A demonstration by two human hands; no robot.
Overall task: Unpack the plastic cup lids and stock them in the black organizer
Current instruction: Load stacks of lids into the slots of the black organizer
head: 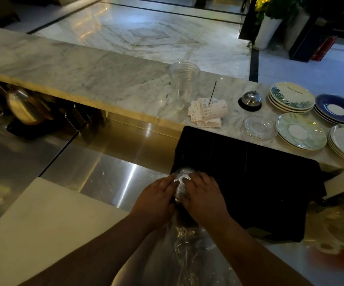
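At the near corner of the black organizer [249, 172], the left hand [156, 200] and right hand [205, 196] grip the lids [180, 180] with curled fingers, plastic bag [187, 246] trailing below, so stocking seems just begun.

Lid stack [181, 179] mostly beneath left hand [156, 200] and right hand [203, 198]; black organizer [249, 182] interior too dark

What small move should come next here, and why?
Probably ease the stack of clear lids down into the black organizer at its near left corner: the left hand and right hand grip it there, with the plastic sleeve trailing toward the person.
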